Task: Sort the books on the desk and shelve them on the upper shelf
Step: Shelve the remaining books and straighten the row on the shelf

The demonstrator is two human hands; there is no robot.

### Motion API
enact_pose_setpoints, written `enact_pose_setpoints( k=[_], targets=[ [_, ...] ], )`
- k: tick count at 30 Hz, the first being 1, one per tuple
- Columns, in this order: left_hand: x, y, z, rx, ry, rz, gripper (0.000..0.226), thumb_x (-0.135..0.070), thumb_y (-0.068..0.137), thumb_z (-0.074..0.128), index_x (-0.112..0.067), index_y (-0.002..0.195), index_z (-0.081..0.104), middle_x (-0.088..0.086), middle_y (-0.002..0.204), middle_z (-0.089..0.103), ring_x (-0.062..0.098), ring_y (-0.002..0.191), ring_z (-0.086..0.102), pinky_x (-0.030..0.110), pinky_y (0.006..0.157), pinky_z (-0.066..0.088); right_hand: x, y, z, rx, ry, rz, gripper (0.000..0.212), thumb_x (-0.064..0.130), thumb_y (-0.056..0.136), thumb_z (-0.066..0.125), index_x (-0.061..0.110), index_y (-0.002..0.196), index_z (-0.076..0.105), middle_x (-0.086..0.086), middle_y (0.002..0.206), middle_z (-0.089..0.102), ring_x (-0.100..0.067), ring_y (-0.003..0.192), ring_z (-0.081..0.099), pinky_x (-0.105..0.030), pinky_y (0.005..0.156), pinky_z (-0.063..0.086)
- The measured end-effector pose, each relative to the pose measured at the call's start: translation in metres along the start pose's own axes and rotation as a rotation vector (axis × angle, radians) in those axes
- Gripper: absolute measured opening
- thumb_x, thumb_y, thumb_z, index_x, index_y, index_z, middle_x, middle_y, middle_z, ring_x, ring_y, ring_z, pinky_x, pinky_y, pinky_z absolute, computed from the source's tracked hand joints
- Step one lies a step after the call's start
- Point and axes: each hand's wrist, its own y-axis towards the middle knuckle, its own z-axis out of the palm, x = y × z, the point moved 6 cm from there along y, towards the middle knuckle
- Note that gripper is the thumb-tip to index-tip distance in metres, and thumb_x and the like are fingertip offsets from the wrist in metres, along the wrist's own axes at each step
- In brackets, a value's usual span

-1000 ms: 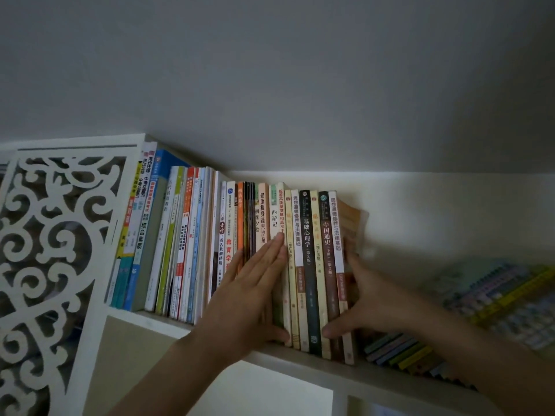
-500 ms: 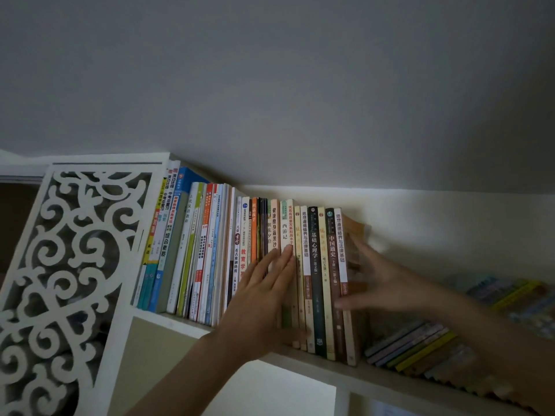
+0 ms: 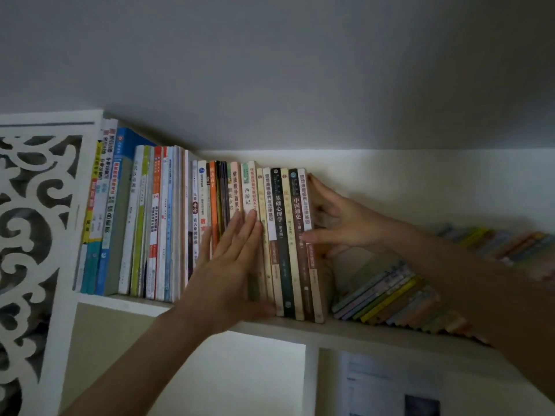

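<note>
A long row of upright books (image 3: pixel 156 223) fills the left part of the upper shelf (image 3: pixel 300 327). My left hand (image 3: pixel 231 265) lies flat with straight fingers against the spines in the middle of the row, thumb near the shelf edge. My right hand (image 3: pixel 336 217) spreads against the cover of the rightmost upright book (image 3: pixel 309 250), fingers pointing up along it and thumb touching its spine. The row stands close together and nearly vertical.
A stack of thin colourful books (image 3: pixel 399 298) lies slanted on the shelf right of the row, partly behind my right forearm. A white carved side panel (image 3: pixel 33 235) closes the shelf's left end. A paper sheet (image 3: pixel 390 385) hangs in the compartment below.
My right hand has risen from the bottom of the end book to its upper cover. The loose brown book behind the row's end is no longer visible. My left hand stays pressed on the spines.
</note>
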Motion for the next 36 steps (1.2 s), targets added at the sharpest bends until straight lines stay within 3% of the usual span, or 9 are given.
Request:
enact_pose_setpoints(
  k=[4,8,11,13,15,19,26,30,36],
  targets=[
    [-0.069,0.012,-0.012,-0.107,-0.257,0.090,0.105,-0.078,0.070,0.036,-0.029,0.153,-0.005,-0.008,0.160,-0.019,0.011,0.144,-0.024,0.041,0.117,-0.007,0.000,-0.010,-0.001,-0.099,-0.122,-0.068,0.072,0.027,0.088,0.070,0.044,0.146,0.031,0.016,0.134,0.053,-0.007,0.122,0.053,-0.034,0.095,0.054],
    [-0.122,0.027,-0.007,-0.193,-0.321,0.170,0.082,-0.061,0.083,0.052,-0.022,0.150,0.027,0.000,0.158,0.023,0.017,0.145,0.016,0.037,0.117,0.018,0.002,-0.047,-0.049,-0.206,-0.756,0.034,0.023,0.032,0.091,0.061,0.016,0.099,0.075,-0.004,0.099,0.073,-0.019,0.090,0.066,-0.041,0.085,0.054],
    [-0.155,0.035,0.003,-0.147,-0.450,0.114,0.067,-0.053,0.085,0.061,-0.026,0.142,0.038,-0.007,0.145,0.041,0.010,0.125,0.043,0.024,0.099,0.040,0.006,-0.098,-0.099,-0.284,-0.990,0.172,0.031,0.045,0.089,0.062,0.021,0.103,0.074,-0.002,0.110,0.069,-0.019,0.096,0.063,-0.038,0.088,0.053],
    [-0.177,0.045,0.017,-0.031,-0.525,0.061,0.071,-0.054,0.083,0.063,-0.028,0.142,0.034,-0.007,0.141,0.042,0.011,0.116,0.048,0.020,0.087,0.038,0.000,-0.129,-0.124,-0.259,-1.007,0.280,0.060,0.071,0.081,0.054,0.024,0.114,0.068,-0.001,0.120,0.065,-0.018,0.104,0.059,-0.039,0.092,0.051],
    [-0.197,0.054,0.032,0.042,-0.586,0.019,0.079,-0.059,0.079,0.065,-0.028,0.143,0.029,-0.005,0.137,0.045,0.014,0.116,0.050,0.026,0.088,0.044,-0.008,-0.157,-0.143,-0.194,-0.967,0.359,0.086,0.084,0.067,0.046,0.028,0.132,0.055,0.001,0.134,0.056,-0.015,0.113,0.054,-0.034,0.097,0.045],
    [-0.214,0.059,0.051,0.024,-0.441,-0.090,0.112,-0.083,0.059,0.052,-0.030,0.148,0.009,-0.003,0.144,0.039,0.022,0.125,0.046,0.051,0.096,0.047,-0.020,-0.196,-0.179,-0.117,-1.025,0.429,0.096,0.072,0.065,0.067,0.030,0.146,0.038,0.001,0.146,0.045,-0.018,0.122,0.051,-0.030,0.097,0.040],
    [-0.221,0.061,0.061,0.005,-0.193,-0.234,0.141,-0.104,0.031,0.023,-0.031,0.147,-0.007,0.001,0.143,0.030,0.028,0.129,0.038,0.058,0.096,0.042,-0.041,-0.220,-0.213,-0.158,-1.099,0.427,0.080,0.078,0.061,0.064,0.026,0.123,0.062,0.005,0.114,0.066,-0.010,0.093,0.061,-0.033,0.085,0.053],
    [-0.220,0.067,0.062,0.049,-0.192,-0.219,0.140,-0.106,0.028,0.018,-0.035,0.145,-0.010,0.004,0.136,0.033,0.031,0.124,0.042,0.058,0.089,0.049,-0.044,-0.213,-0.207,-0.159,-1.152,0.373,0.097,0.096,0.042,0.047,0.031,0.111,0.069,0.010,0.101,0.066,-0.009,0.087,0.061,-0.037,0.079,0.054],
    [-0.218,0.066,0.063,0.034,-0.169,-0.239,0.135,-0.104,0.035,0.027,-0.035,0.145,-0.011,0.002,0.137,0.033,0.029,0.125,0.043,0.057,0.089,0.049,-0.046,-0.202,-0.203,-0.235,-1.066,0.326,0.066,0.070,0.061,0.074,0.031,0.113,0.071,0.008,0.105,0.069,-0.010,0.089,0.062,-0.034,0.079,0.053]
  ],
)
